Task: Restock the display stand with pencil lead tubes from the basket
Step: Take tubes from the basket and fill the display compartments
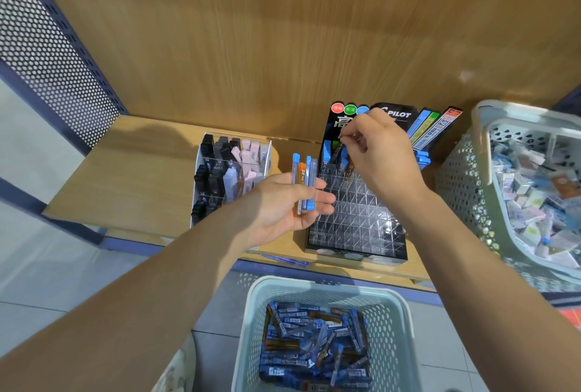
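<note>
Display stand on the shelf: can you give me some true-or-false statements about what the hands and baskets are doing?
1. The left hand holds several lead tubes. True.
2. The right hand hangs idle. False: it pinches a tube over the display stand's back rows.
3. Most of the stand's slots are full. False: the front rows look empty.
4. The basket below the shelf holds many tubes. True.

The tubes are blue and orange. The stand is a clear grid on black, its card dotted red, green, blue. The basket is pale mint, the shelf tan woodgrain.
</note>
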